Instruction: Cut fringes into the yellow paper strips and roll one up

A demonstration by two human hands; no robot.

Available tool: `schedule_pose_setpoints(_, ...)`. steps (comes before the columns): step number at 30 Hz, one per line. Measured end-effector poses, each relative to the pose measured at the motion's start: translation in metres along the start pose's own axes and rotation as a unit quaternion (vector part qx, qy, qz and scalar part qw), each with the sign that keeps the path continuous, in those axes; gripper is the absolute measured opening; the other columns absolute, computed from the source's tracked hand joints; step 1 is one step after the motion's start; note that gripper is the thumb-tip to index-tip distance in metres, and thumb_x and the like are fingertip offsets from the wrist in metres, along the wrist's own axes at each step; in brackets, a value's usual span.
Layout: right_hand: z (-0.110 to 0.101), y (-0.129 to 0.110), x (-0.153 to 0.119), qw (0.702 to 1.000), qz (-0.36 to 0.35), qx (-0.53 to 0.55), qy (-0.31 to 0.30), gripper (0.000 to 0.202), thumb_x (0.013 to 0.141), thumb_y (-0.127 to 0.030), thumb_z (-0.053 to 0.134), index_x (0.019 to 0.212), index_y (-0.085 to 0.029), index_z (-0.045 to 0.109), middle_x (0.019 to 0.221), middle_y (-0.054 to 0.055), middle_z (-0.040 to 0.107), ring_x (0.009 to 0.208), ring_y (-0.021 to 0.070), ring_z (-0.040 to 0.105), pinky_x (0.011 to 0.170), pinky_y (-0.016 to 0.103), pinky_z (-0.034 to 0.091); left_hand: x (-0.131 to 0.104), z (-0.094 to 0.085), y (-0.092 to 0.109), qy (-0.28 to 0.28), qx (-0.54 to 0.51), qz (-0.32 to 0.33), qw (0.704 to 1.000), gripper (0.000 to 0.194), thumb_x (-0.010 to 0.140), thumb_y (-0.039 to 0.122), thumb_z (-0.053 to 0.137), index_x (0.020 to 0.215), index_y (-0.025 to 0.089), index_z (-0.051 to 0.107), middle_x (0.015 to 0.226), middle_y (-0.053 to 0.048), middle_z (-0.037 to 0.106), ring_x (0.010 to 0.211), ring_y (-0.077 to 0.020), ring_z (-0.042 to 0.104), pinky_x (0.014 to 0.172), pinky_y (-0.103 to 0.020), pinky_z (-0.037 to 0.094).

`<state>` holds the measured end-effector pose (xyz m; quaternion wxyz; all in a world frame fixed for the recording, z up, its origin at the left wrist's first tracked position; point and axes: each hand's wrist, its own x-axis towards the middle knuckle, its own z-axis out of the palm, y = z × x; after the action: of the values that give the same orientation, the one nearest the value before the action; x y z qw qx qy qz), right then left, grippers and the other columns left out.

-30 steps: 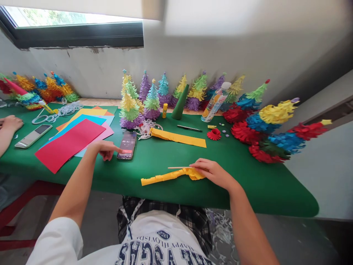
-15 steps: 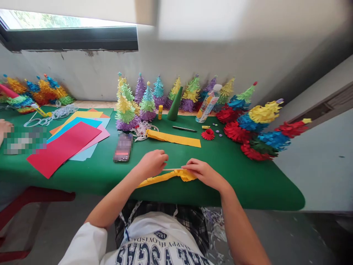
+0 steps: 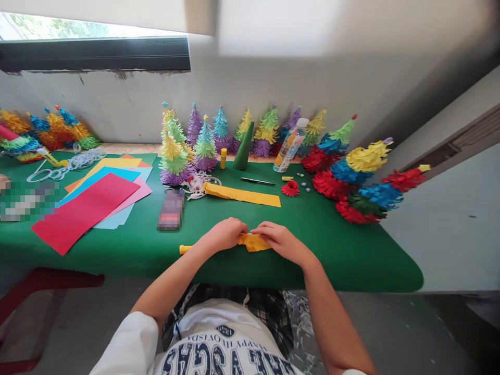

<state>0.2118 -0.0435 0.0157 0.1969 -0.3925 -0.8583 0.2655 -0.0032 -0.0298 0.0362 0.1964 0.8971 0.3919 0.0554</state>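
Observation:
My left hand (image 3: 226,233) and my right hand (image 3: 280,242) meet near the front edge of the green-covered table. Both have closed fingers on a yellow paper strip (image 3: 253,243), crumpled where it shows between them. A sliver of something white shows at the fingertips. The strip's far end emerges left of my left forearm. Just beyond my hands lies a second yellow strip (image 3: 253,196), flat with a folded left end. A black pen (image 3: 258,181), a red fringed paper ring (image 3: 290,188) and a green paper cone (image 3: 244,151) are behind it.
Fringed paper trees (image 3: 205,148) line the wall, with larger ones (image 3: 355,172) at right. A bottle (image 3: 291,146) leans among them. A glue stick (image 3: 223,158), phone (image 3: 171,209), coloured sheets (image 3: 86,213) and white strips (image 3: 199,185) lie leftward. Another person's hand (image 3: 3,183) shows far left.
My left hand has moved right, close to my right hand, along the yellow strip. The white length stretched between the hands is now mostly hidden. The view has shifted slightly.

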Motion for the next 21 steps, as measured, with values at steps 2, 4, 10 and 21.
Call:
schedule_pose_setpoints(2, 0.0004, 0.0006, 0.0, 1.0, 0.002, 0.002, 0.002, 0.033, 0.087, -0.01, 0.04, 0.106, -0.019, 0.066, 0.099, 0.008, 0.063, 0.09, 0.0185, 0.063, 0.081, 0.032, 0.052, 0.0005, 0.001, -0.0003, 0.003, -0.003, -0.004, 1.0, 0.027, 0.081, 0.004, 0.049, 0.09, 0.016, 0.07, 0.089, -0.007, 0.07, 0.084, -0.0211, 0.064, 0.07, -0.026, 0.045)
schedule_pose_setpoints(4, 0.0008, 0.0016, -0.0003, 1.0, 0.002, 0.002, 0.004, 0.033, 0.088, -0.011, 0.04, 0.105, -0.019, 0.066, 0.099, 0.008, 0.064, 0.09, 0.0187, 0.063, 0.08, 0.032, 0.052, 0.0013, 0.0015, -0.0003, 0.007, -0.012, -0.007, 1.0, 0.026, 0.081, 0.005, 0.049, 0.09, 0.016, 0.071, 0.088, -0.007, 0.071, 0.084, -0.0208, 0.064, 0.071, -0.026, 0.045)
schedule_pose_setpoints(10, 0.001, 0.0042, -0.0021, 1.0, -0.002, 0.0, 0.017, 0.032, 0.088, -0.011, 0.039, 0.103, -0.019, 0.066, 0.099, 0.008, 0.064, 0.09, 0.0188, 0.062, 0.08, 0.032, 0.052, 0.0042, 0.001, -0.0001, 0.013, -0.045, -0.015, 0.999, 0.028, 0.084, 0.008, 0.047, 0.093, 0.017, 0.072, 0.091, -0.005, 0.073, 0.085, -0.0192, 0.066, 0.075, -0.024, 0.046)
schedule_pose_setpoints(21, 0.0014, 0.0038, -0.003, 1.0, -0.005, 0.003, 0.022, 0.035, 0.085, -0.007, 0.039, 0.102, -0.021, 0.066, 0.099, 0.007, 0.065, 0.091, 0.0185, 0.063, 0.081, 0.032, 0.052, 0.0044, 0.0006, 0.0039, 0.015, -0.056, -0.033, 0.998, 0.027, 0.082, 0.009, 0.047, 0.09, 0.017, 0.071, 0.089, -0.004, 0.073, 0.082, -0.0185, 0.064, 0.072, -0.024, 0.045)
